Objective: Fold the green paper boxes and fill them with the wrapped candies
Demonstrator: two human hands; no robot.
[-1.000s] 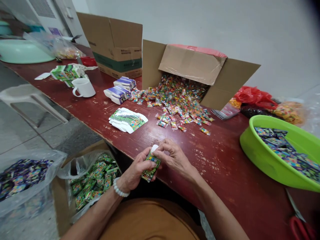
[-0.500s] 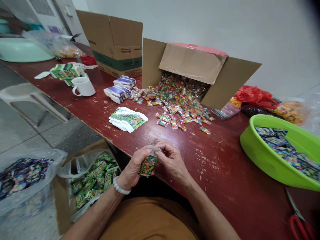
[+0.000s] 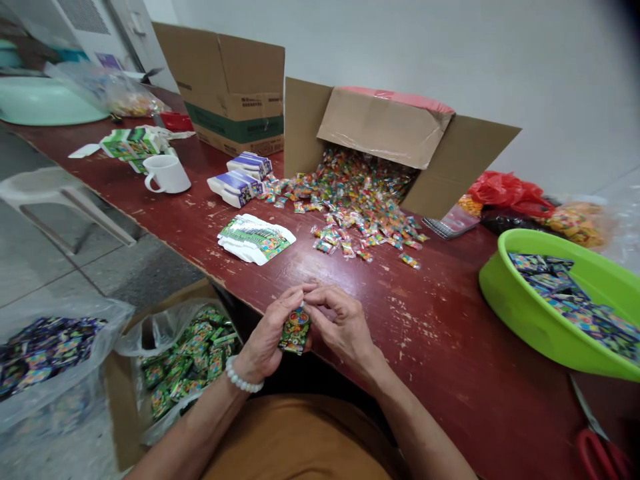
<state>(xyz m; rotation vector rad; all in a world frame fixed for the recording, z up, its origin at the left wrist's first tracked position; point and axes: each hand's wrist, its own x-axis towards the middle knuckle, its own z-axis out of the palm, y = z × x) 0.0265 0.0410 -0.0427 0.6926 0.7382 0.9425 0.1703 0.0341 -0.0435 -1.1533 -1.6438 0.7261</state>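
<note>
While it is being held just past the near edge of the table [image 3: 440,333], a small printed box [image 3: 295,331] is being gripped from both sides. The left hand [image 3: 265,340] is being closed round its body, and the right hand [image 3: 345,327] is being pinched onto its top end.

- Risk, as judged: the box is being kept off the table, so a loosened pinch is likely to drop it onto the lap or into the lined floor carton [image 3: 187,363] of green packets below left. The thin card is likely to be creased if it is being squeezed too hard.
- Near edge: it is being crossed by both wrists.
- Open room: a bare strip of tabletop is being left ahead of the hands.
- Right: a green basin [image 3: 530,313] of packets is being kept well apart, with red-handled scissors [image 3: 603,457] by the right forearm.
- Beyond: flat box blanks [image 3: 256,239], then loose sweets [image 3: 360,213] being spilled from a tipped cardboard box [image 3: 395,133].
- Far left: a white mug [image 3: 167,175].
</note>
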